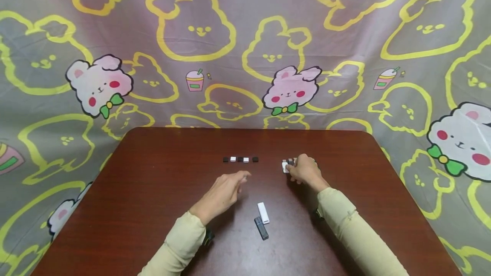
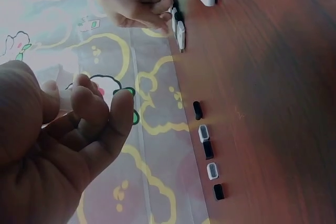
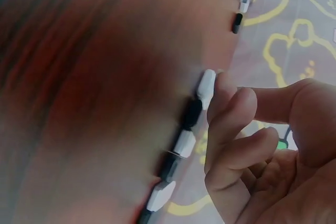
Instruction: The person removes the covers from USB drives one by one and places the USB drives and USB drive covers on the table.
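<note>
My right hand is over a row of USB sticks, its fingertips right beside the white USB stick at the row's left end. A black USB stick and several more, black and white in turn, line up after it; in the head view the hand hides most of them. My left hand hovers over the table's middle with loosely bent fingers, and nothing shows in its grasp. Beyond it, several small black and white caps stand in a row, among them a white cap and a black cap.
Closer to me, a long white stick-shaped piece lies touching or nearly touching a dark grey one. The brown wooden table ends at a patterned cloth hanging behind it.
</note>
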The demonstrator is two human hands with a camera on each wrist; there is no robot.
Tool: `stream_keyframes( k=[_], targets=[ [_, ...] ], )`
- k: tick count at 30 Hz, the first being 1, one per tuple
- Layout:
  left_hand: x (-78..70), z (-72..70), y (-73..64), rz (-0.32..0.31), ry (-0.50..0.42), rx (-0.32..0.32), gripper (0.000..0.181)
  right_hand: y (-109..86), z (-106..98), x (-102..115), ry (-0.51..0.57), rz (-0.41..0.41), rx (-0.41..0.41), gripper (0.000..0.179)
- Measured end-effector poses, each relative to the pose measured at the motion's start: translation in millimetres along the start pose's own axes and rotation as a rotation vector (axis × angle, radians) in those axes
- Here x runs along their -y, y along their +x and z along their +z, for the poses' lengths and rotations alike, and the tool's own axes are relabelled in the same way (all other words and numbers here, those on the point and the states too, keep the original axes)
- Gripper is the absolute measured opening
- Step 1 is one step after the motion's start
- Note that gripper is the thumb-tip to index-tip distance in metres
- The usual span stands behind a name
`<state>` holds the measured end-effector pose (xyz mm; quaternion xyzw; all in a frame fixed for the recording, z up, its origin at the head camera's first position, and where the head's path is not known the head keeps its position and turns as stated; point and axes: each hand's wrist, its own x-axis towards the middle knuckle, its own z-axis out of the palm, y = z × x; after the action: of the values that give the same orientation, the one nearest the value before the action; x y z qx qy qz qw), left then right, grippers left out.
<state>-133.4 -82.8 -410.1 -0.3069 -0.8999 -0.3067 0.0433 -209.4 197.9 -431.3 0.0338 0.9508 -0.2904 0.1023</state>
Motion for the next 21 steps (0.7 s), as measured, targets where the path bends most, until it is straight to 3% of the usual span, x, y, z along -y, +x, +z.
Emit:
stream_keyframes(
  k=[6, 14, 21],
  targets=[
    [1.6, 0.2, 15.9, 0.052, 0.054, -0.01, 0.021, -7.3, -10.1, 3.1, 0.024, -0.01, -0.002, 0.034],
    [11.7, -0.1, 58.5, 0.129, 0.143, -0.027, 0.023, -20.7, -22.2, 6.1, 0.03, -0.06, -0.016, 0.033],
    [18.7, 10.4, 97.8, 0.045, 0.183, 0.017, 0.02, -39.4, -31.1, 16.5, 0.013, -0.12, -0.068, 0.031]
  ],
)
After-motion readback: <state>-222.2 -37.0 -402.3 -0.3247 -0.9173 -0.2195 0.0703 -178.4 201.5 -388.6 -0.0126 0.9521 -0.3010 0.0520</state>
